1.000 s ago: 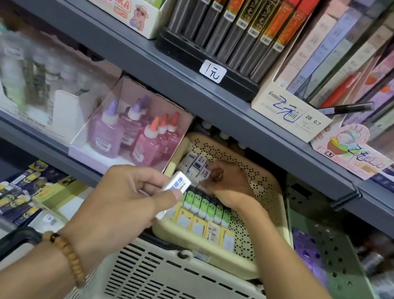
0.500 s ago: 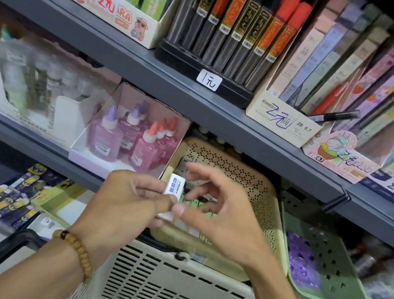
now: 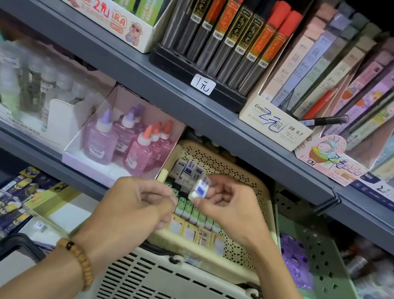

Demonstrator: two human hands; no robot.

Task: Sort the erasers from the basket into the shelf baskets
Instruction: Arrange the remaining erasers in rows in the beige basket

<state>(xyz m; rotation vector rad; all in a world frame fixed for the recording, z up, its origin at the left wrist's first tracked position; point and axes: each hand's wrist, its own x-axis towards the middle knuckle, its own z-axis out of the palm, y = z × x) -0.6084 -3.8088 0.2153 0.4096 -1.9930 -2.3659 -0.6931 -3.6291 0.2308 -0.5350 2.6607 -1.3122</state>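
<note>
My right hand pinches a white eraser with a blue label above the cream perforated shelf basket. That basket holds rows of erasers: white-and-blue ones at the back, green ones in the middle, yellow-white ones at the front. My left hand, with a bead bracelet on its wrist, hovers just left of the eraser with curled fingers that hold nothing visible. The white slotted carry basket with a black handle sits below my arms.
A green shelf basket with purple items stands to the right of the cream one. Pink glue bottles in a box sit to its left. The grey shelf above carries boxes of pencil leads and pens. Packaged items lie lower left.
The eraser has passed from my left hand to my right hand. My right hand came out of the cream basket to take it, and my left hand has drawn back slightly.
</note>
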